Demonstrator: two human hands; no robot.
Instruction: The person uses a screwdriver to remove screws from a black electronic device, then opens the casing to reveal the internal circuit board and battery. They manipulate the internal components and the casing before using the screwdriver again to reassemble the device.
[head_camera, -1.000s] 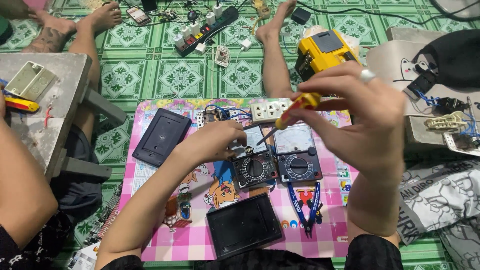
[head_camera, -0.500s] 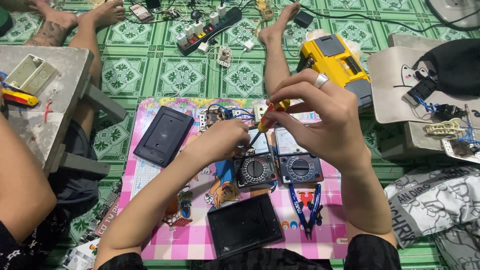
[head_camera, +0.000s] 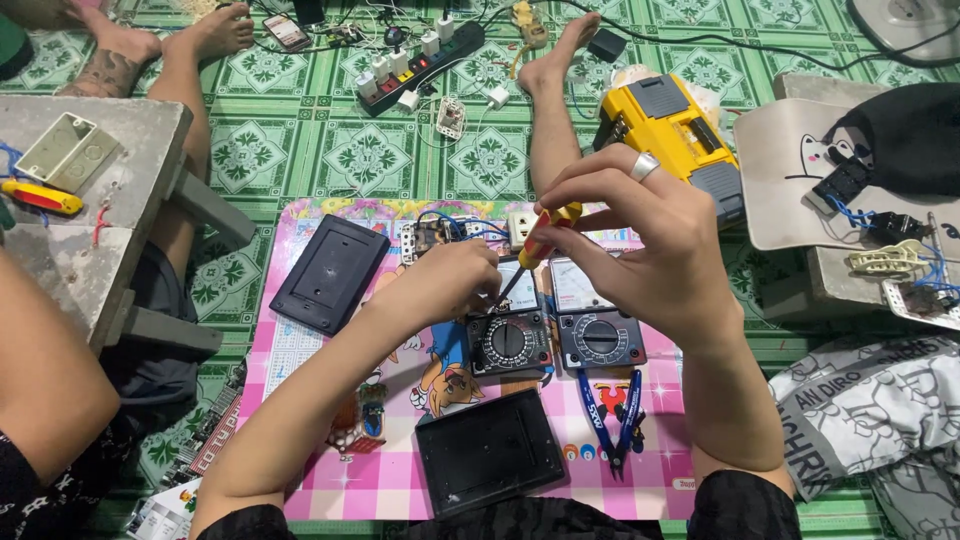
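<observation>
Right hand (head_camera: 645, 240): fingers pinched round a yellow-handled screwdriver (head_camera: 545, 235), tilted so its tip reaches the left meter (head_camera: 508, 325)
Left hand (head_camera: 440, 280): closed on the meter's top edge, seemingly to steady it
Mat (head_camera: 300, 350): pink; carries both meters; second meter (head_camera: 598, 320) touching the first's right side
Pliers (head_camera: 615, 410): blue, just below the second meter
Black covers (head_camera: 330, 272): beside and below the left meter
</observation>
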